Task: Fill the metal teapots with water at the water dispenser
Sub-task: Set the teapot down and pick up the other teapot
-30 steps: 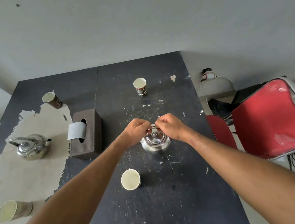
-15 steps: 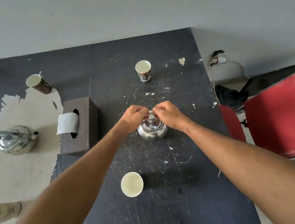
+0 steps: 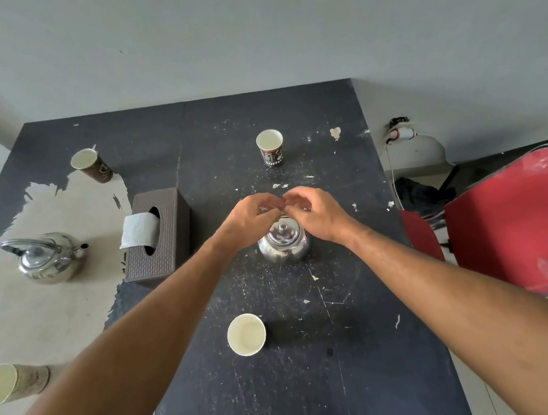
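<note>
At the middle of the scuffed black table (image 3: 371,367), both hands meet over a small round shiny metal teapot (image 3: 284,245).
The left hand (image 3: 250,219) and right hand (image 3: 318,214) hover just above its lid, fingers curled, fingertips together at the raised handle; whether they actually pinch it, I cannot tell. Two teapots in all: the second metal teapot (image 3: 49,257) sits far left. Four paper cups, one brown tissue box (image 3: 160,235).
</note>
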The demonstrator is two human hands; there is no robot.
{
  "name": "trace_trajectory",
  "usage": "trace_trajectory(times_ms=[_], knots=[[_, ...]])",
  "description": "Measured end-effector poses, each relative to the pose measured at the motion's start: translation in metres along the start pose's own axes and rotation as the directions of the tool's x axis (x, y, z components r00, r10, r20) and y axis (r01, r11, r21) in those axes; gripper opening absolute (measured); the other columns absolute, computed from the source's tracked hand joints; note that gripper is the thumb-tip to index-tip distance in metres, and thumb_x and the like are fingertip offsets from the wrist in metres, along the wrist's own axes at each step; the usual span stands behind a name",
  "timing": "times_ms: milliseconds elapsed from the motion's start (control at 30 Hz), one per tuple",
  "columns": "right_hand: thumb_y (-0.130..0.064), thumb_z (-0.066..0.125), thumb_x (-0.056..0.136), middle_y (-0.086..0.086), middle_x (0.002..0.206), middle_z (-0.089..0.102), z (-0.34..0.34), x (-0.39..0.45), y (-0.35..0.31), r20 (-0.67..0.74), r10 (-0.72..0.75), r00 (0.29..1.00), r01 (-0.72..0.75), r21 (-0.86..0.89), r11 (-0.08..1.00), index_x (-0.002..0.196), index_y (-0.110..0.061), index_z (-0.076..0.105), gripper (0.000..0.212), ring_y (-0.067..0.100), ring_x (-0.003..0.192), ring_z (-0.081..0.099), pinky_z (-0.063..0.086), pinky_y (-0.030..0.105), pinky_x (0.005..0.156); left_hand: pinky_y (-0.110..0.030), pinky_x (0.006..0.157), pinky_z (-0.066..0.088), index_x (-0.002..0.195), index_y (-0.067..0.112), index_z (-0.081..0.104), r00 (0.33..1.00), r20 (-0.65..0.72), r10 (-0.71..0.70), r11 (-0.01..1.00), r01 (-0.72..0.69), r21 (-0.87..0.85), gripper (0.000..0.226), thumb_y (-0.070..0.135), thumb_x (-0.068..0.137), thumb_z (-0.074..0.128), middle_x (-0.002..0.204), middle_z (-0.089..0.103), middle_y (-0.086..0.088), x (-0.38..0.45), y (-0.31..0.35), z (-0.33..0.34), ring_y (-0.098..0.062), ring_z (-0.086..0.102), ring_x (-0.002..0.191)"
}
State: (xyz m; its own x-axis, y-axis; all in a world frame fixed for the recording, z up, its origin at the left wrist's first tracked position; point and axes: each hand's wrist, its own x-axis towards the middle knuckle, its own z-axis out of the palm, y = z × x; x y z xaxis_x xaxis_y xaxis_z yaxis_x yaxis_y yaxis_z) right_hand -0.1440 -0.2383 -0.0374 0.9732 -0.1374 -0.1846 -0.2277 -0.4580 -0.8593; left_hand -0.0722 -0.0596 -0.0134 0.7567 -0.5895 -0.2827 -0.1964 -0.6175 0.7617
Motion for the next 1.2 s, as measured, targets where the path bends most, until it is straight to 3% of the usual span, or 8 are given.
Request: trace_trajectory(times_ms=[200,367,500,600,867,967,1100,1200], knots=[[-0.032,0.067,0.091,-0.008,0.114,0.071,0.009,-0.024,-0.044,-0.011,-0.093,0.996,0.093,0.000,0.996,0.119,-0.023,0.069,0.029,0.016,0.112,0.065,0.053,0.037,0.098,-0.039,0.112,0.050,0.133,0.007,0.067,0.994,-0.087,0.066,0.998,-0.066,0.001,0.038,0.012,0.095,0.063,0.132,0.071,-0.008,-0.058,0.011,-0.026,-0.019,0.065,0.124],[-0.025,0.069,0.094,-0.005,0.113,0.073,0.053,-0.044,-0.085,-0.025,-0.154,0.988,0.153,-0.031,0.988,0.121,-0.017,0.071,0.028,0.015,0.108,0.066,0.053,0.034,0.096,-0.024,0.104,0.043,0.136,0.011,0.066,0.981,-0.188,0.055,0.998,-0.048,0.039,0.055,0.028,0.085,0.059,0.133,0.068,0.000,-0.120,-0.007,-0.062,-0.010,0.059,0.124],[-0.028,0.069,0.094,-0.004,0.116,0.073,0.107,-0.057,-0.121,-0.012,-0.206,0.979,0.205,-0.032,0.978,0.122,-0.017,0.071,0.029,0.015,0.111,0.066,0.052,0.033,0.097,-0.032,0.109,0.046,0.135,0.013,0.066,0.970,-0.236,0.057,0.997,-0.045,0.058,0.040,0.014,0.094,0.065,0.129,0.066,0.003,-0.165,-0.048,-0.099,-0.014,0.059,0.124],[-0.029,0.068,0.094,-0.004,0.115,0.074,0.155,-0.063,-0.148,-0.019,-0.225,0.974,0.224,-0.036,0.974,0.121,-0.017,0.071,0.030,0.015,0.110,0.066,0.053,0.033,0.097,-0.036,0.108,0.049,0.132,0.010,0.067,0.964,-0.262,0.047,0.999,-0.046,0.010,0.048,0.024,0.086,0.065,0.127,0.066,0.002,-0.200,-0.081,-0.132,-0.016,0.061,0.122],[-0.034,0.066,0.095,-0.007,0.116,0.070,0.305,-0.073,-0.225,-0.089,-0.144,0.986,0.147,0.022,0.989,0.119,-0.019,0.070,0.028,0.012,0.111,0.064,0.048,0.026,0.093,-0.029,0.104,0.048,0.135,0.018,0.062,0.981,-0.172,0.095,0.995,-0.094,0.014,0.043,0.029,0.094,0.060,0.136,0.063,-0.001,-0.280,-0.186,-0.247,-0.015,0.058,0.121],[-0.035,0.067,0.096,-0.010,0.114,0.069,0.348,-0.068,-0.252,-0.133,-0.114,0.984,0.122,0.050,0.991,0.123,-0.018,0.069,0.032,0.006,0.108,0.062,0.045,0.019,0.086,-0.037,0.110,0.051,0.135,0.018,0.062,0.986,-0.135,0.102,0.995,-0.100,0.024,0.045,0.033,0.093,0.060,0.138,0.062,-0.003,-0.295,-0.219,-0.290,-0.020,0.060,0.124],[-0.037,0.068,0.096,-0.014,0.113,0.068,0.386,-0.060,-0.277,-0.182,-0.088,0.979,0.100,0.060,0.993,0.125,-0.020,0.069,0.033,0.001,0.107,0.062,0.047,0.018,0.087,-0.046,0.113,0.051,0.133,0.009,0.064,0.986,-0.119,0.117,0.993,-0.116,0.008,0.033,0.017,0.101,0.063,0.138,0.062,-0.008,-0.305,-0.250,-0.334,-0.024,0.060,0.124],[-0.037,0.067,0.097,-0.018,0.112,0.068,0.403,-0.055,-0.292,-0.198,-0.078,0.977,0.091,0.054,0.994,0.123,-0.020,0.069,0.031,-0.002,0.107,0.062,0.045,0.017,0.085,-0.048,0.114,0.049,0.135,0.010,0.063,0.987,-0.103,0.120,0.993,-0.121,-0.003,0.043,0.025,0.094,0.062,0.140,0.062,-0.010,-0.308,-0.262,-0.354,-0.026,0.059,0.127]])
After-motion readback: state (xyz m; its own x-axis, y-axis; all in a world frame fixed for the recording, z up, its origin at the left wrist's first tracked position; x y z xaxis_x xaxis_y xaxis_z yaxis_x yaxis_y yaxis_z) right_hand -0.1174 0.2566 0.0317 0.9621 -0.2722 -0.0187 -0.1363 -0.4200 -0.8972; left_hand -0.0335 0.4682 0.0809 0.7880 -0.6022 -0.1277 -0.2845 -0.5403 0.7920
